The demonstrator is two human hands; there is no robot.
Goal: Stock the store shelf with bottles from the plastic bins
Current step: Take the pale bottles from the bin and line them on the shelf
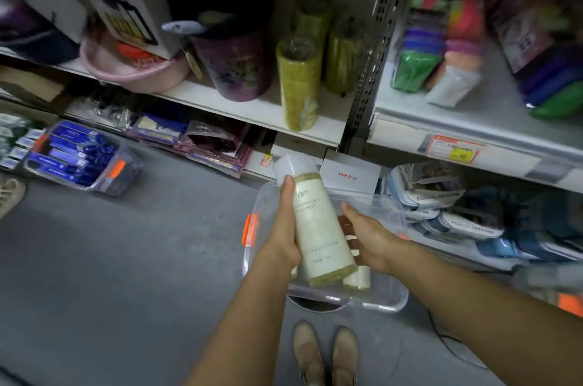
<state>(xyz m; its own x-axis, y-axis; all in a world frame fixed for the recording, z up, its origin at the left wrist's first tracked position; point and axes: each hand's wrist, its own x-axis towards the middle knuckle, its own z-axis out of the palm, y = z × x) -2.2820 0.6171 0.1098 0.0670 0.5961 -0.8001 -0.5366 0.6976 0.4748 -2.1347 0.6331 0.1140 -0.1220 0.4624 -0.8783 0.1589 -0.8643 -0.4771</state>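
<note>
1. Our left hand [284, 228] grips the pale cream plastic bottle [318, 221], lower centre, above the clear plastic bin [391, 303].
2. Our right hand [372, 237] lies relaxed beside it, holding nothing.
3. We risk it slipping from that one-sided grip and dropping.

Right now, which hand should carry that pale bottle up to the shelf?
Left. The left hand grips the pale bottle, lifted above the clear bin. The right hand is open beside it, holding nothing.
</note>
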